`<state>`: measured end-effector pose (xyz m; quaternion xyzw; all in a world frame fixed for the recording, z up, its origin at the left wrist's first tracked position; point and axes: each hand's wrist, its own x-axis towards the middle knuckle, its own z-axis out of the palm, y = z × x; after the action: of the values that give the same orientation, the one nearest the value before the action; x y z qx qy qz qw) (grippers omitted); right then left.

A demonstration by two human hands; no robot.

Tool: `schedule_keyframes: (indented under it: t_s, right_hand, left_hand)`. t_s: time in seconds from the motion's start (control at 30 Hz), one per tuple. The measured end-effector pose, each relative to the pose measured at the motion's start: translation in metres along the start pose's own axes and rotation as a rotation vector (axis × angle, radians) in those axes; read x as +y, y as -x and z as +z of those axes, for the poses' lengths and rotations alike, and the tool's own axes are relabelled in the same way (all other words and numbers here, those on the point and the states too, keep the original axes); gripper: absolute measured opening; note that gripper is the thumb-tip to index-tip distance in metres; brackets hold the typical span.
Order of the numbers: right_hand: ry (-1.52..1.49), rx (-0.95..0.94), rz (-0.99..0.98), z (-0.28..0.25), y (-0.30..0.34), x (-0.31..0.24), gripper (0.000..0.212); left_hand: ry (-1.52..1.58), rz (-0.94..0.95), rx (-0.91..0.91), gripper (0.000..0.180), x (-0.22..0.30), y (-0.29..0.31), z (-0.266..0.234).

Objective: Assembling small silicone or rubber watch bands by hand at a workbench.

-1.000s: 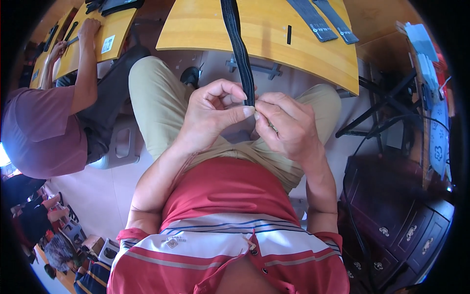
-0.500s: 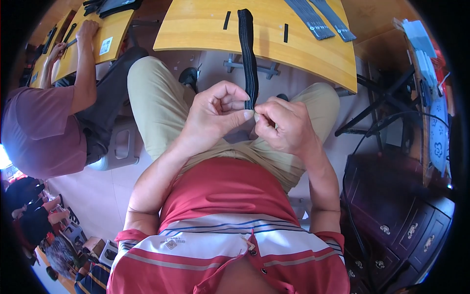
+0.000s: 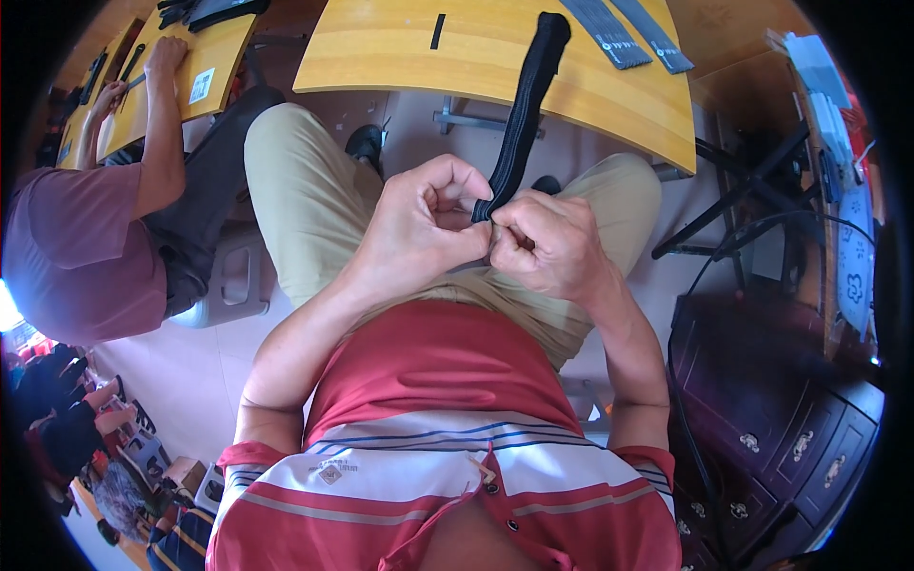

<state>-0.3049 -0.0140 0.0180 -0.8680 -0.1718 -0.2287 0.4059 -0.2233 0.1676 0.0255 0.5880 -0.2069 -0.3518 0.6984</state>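
A long black fabric strap (image 3: 522, 124) runs from the yellow wooden table (image 3: 400, 52) down to my lap. My left hand (image 3: 419, 228) pinches its near end from the left, fingers curled. My right hand (image 3: 547, 247) grips the same end from the right, thumb and fingers pressed against the left hand. Both hands hover above my khaki trousers. The strap's far end lies on the tabletop.
More grey and black straps (image 3: 624, 29) and a short black piece (image 3: 437, 30) lie on the table. A person in a mauve shirt (image 3: 76, 247) sits at the left, working at another yellow table (image 3: 167, 86). A dark wooden cabinet (image 3: 771, 409) stands at the right.
The strap's far end has swung rightward on the table and now lies at a slant. My hands stay joined on its near end.
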Motion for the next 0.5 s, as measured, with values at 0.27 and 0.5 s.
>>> schedule_keyframes:
  t_s: [0.27,0.5]
  right_hand:
    - [-0.010,0.006,0.013,-0.004,0.001,-0.002,0.021]
    - [-0.288,-0.072,0.224,-0.012,0.009,0.005,0.014]
  left_hand:
    - [0.072,-0.002,-0.031,0.022,-0.006,-0.002,0.002]
    - [0.164,-0.011,-0.119,0.021,-0.007,-0.002,-0.006]
